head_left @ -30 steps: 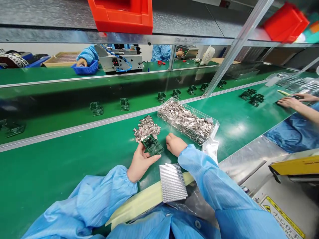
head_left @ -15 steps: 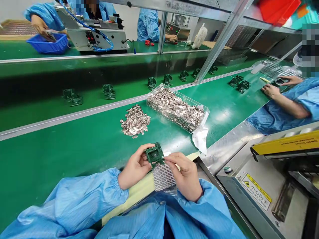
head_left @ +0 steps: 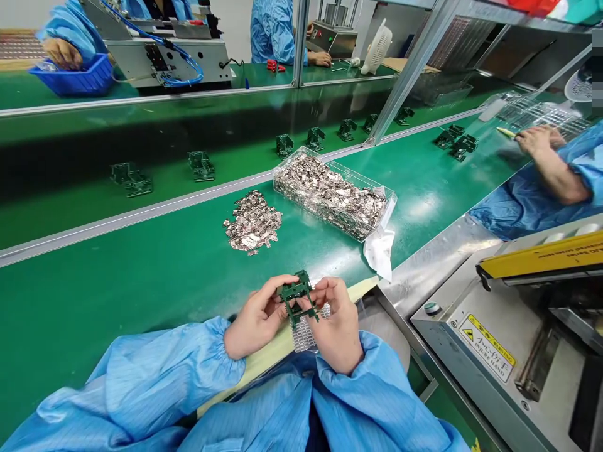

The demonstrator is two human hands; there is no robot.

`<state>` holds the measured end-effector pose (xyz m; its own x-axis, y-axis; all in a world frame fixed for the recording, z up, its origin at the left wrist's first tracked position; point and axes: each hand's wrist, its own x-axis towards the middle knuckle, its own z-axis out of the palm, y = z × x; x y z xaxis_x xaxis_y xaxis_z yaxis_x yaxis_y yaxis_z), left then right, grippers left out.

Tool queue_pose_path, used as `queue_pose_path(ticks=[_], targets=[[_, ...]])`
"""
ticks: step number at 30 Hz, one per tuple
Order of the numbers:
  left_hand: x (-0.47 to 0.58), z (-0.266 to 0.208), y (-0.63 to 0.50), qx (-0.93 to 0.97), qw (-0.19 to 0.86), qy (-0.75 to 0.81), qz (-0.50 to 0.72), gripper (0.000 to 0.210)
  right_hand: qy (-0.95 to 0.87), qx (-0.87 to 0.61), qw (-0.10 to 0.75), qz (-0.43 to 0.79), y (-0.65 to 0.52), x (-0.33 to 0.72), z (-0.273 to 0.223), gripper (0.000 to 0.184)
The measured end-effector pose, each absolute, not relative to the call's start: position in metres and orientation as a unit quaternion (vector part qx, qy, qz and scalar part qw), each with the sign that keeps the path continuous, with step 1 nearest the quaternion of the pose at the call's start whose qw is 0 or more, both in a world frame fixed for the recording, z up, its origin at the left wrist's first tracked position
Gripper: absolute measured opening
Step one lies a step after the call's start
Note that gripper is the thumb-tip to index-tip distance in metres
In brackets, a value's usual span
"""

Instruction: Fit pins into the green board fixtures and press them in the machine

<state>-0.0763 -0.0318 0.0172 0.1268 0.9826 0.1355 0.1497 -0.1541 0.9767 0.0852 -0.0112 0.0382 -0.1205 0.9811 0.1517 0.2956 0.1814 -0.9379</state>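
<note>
Pinching 1 green circuit board [head_left: 296, 290], the left hand [head_left: 252, 323] and right hand [head_left: 341, 333] curl nearly closed, maybe to hold it steady.

A blue bin [head_left: 75, 81] perhaps touches a machine [head_left: 200, 61].

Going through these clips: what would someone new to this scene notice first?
Probably the glittering heap of small metal pieces on the green bench, just left of a clear box full of similar pieces. Next, the green circuit board at lower centre, held in the left hand with the right hand at its edge. The yellow-topped machine with a warning label also stands out at lower right.
</note>
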Motion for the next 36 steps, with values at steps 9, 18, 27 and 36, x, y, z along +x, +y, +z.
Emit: queue_pose_path(ticks=[9,18,27,36], targets=[[-0.072,0.011,-0.038,0.575,0.464,0.497,0.454,0.036,-0.597,-0.498,0.459,0.43,-0.019,0.084,0.031,0.022],[-0.077,0.011,-0.036,0.59,0.487,0.456,0.454,0.04,-0.563,-0.503,0.496,0.429,-0.023,0.083,0.03,0.025],[-0.075,0.01,-0.039,0.64,0.365,0.501,0.454,0.03,-0.61,-0.53,0.473,0.351,-0.031,0.079,0.027,0.017],[-0.071,0.016,-0.041,0.63,0.349,0.519,0.461,0.03,-0.516,-0.489,0.483,0.511,-0.028,0.081,0.029,0.016]])
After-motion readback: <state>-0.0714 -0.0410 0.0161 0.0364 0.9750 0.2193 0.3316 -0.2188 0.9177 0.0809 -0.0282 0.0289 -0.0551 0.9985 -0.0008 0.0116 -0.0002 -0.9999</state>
